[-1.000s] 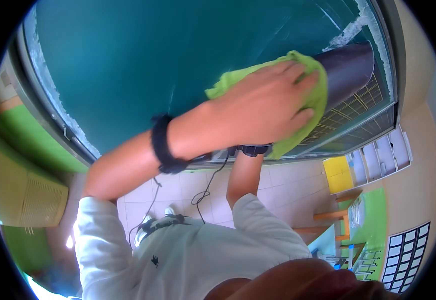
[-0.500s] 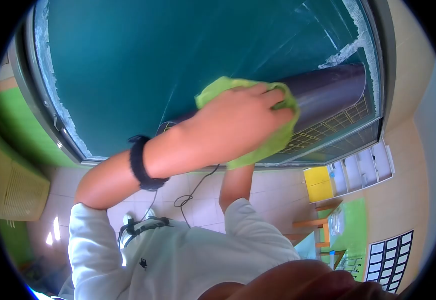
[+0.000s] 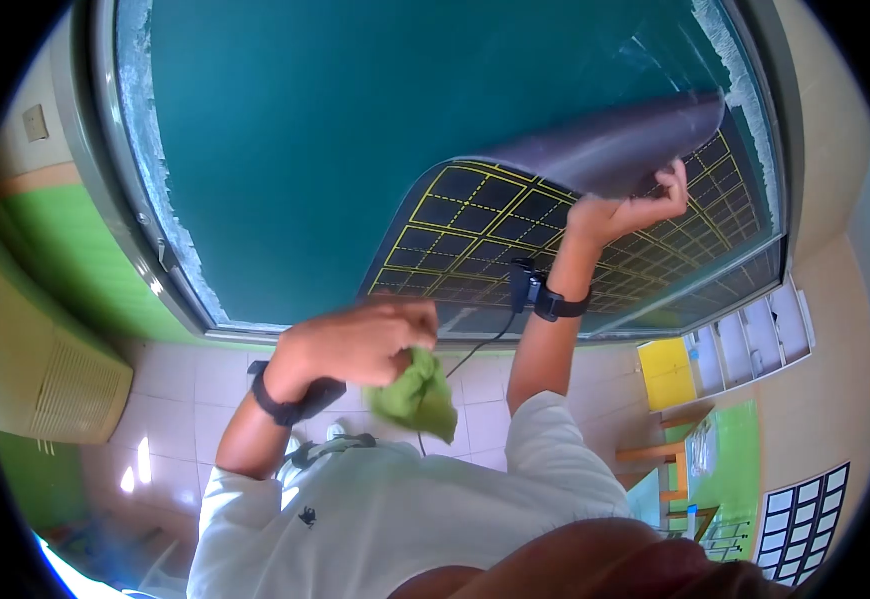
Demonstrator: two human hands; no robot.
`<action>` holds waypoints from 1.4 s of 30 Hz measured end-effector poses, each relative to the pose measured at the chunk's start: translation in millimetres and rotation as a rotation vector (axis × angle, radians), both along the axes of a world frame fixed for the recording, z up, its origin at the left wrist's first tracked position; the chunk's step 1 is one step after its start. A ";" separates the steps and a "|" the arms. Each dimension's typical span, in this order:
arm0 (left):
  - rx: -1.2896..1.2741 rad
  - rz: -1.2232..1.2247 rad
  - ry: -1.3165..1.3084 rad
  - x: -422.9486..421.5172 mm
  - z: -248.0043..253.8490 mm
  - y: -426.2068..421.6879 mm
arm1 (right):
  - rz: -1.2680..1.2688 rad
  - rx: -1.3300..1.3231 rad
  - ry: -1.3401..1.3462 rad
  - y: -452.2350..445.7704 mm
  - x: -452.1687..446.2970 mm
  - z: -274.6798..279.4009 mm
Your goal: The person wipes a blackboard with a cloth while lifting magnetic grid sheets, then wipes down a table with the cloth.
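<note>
The green cloth (image 3: 413, 399) has been brought by the left hand (image 3: 355, 339) past the lower edge of the chalkboard (image 3: 285, 170); the right hand (image 3: 623, 215) is now uncovered.

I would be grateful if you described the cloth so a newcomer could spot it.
Start from the large green board at the top. In the view, just below its lower edge, the person's left hand holds a bunched cloth. Its crumpled, yellow-green fabric sets it apart from the white shirt below and the black, yellow-lined sheet above.
</note>
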State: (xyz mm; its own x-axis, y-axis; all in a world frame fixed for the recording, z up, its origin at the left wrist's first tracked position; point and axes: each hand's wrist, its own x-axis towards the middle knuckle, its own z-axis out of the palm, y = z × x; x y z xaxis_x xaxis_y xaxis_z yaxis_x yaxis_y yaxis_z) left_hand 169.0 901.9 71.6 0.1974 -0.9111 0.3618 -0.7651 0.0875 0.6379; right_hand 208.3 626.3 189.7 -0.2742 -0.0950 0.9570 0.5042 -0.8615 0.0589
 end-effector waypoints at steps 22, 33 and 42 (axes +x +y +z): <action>-0.405 0.335 -0.228 55.3 -56.4 -22.5 | -0.639 -0.385 0.286 93.1 -8.2 107.7; -0.623 0.474 0.158 38.6 -11.0 53.4 | -0.487 -0.458 0.438 119.1 1.2 22.7; -0.798 1.104 -0.377 56.0 29.2 66.1 | -0.039 -0.519 0.639 137.9 21.1 -43.8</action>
